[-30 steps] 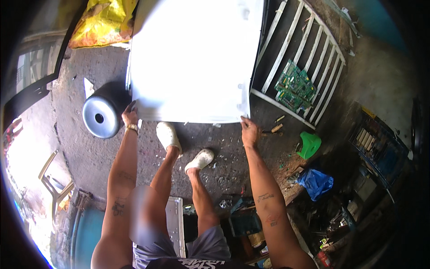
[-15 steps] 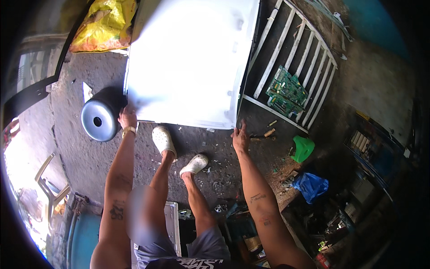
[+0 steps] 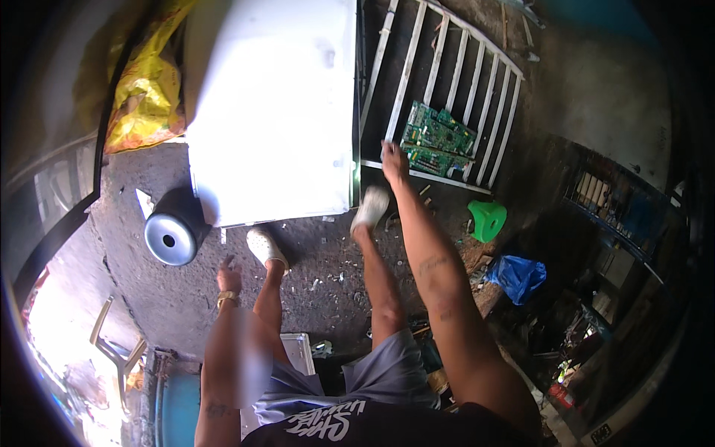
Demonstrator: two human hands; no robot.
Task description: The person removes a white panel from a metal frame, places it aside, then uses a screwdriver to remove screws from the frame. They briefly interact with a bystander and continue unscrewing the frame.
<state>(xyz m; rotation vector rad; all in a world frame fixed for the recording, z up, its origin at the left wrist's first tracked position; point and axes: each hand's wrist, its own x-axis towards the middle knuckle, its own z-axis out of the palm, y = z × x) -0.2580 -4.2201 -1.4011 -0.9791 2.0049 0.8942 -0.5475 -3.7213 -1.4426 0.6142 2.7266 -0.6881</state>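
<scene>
A large white metal panel (image 3: 272, 112), like an appliance casing, lies brightly lit in front of me. My left hand (image 3: 229, 277) hangs below its near left corner, open and apart from it, fingers spread. Past the panel's right side reaches my right hand (image 3: 395, 162), its fingers loosely bent with nothing visible in them. It is over the near edge of a white slatted metal rack (image 3: 454, 71); I cannot tell whether it touches. Green circuit boards (image 3: 439, 138) lie on the slats just right of that hand.
A dark cylinder with a silver holed end (image 3: 170, 238) lies left of the panel, below a yellow sack (image 3: 147, 100). A green plastic stool (image 3: 488, 220) and a blue plastic bag (image 3: 515, 279) are at the right. Small debris litters the floor around my light clogs (image 3: 264, 247).
Both hands have left the panel's near corners. My left hand drew back toward me; my right moved forward to the rack. My right foot stepped forward and right, and the view shifted.
</scene>
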